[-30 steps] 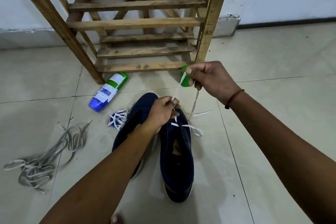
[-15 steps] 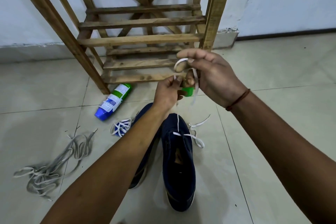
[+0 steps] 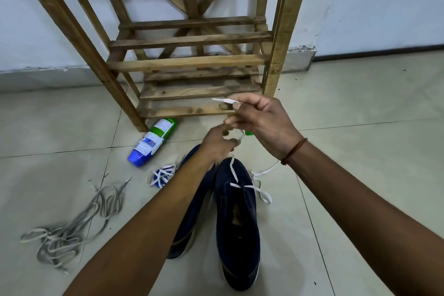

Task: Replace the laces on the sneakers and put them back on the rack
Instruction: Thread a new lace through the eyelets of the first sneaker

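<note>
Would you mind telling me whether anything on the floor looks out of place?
A blue-capped bottle lies on its side beside a leg of the wooden rack, and grey laces sprawl tangled at left.

Left hand (image 3: 217, 144) came up off the right-side sneaker (image 3: 237, 221) and pinched the white lace (image 3: 231, 168) just under the right hand (image 3: 264, 125). Right hand re-gripped: the loop over its fingers was gone, and the lace tip (image 3: 224, 100) stuck out left from thumb and forefinger. Camera tilted up and showed more of the rack (image 3: 192, 62).
</note>
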